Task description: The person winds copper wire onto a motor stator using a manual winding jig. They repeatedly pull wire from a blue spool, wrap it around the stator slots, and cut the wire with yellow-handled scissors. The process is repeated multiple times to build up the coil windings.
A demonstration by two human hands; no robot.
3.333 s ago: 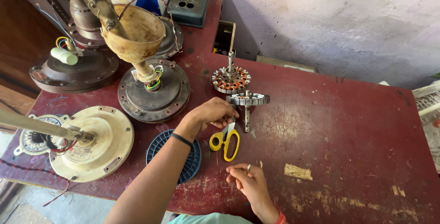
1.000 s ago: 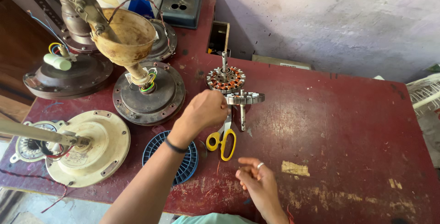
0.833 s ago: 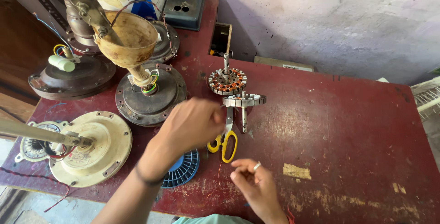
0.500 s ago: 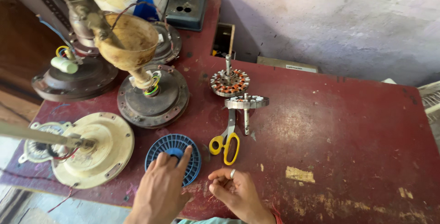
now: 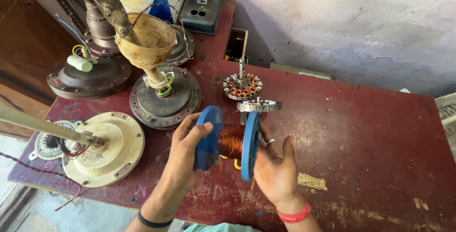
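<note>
i've got the blue spool [image 5: 231, 142] of copper wire up off the red table [image 5: 361, 132] now, held sideways btwn both hands, just above the middle of the table's near part. left hand [image 5: 186, 153] is curled round the left flange, thumb over the rim, fingers closed on it. right hand [image 5: 277, 165] cups the right flange w/ fingers spread, palm pressed to it, more a flat brace than a fist. so the spool is picked up and in grip; as far as i can judge, that's the only bit done. wound stator [image 5: 242, 86] and the bare toothed core [image 5: 259, 105] stand just beyond the spool, untouched; no wire leads to either that i can see. yellow scissor handles [image 5: 236, 164] peek out under the spool. fan motor housings [image 5: 165, 98] sit off to the left, not in play.
</note>
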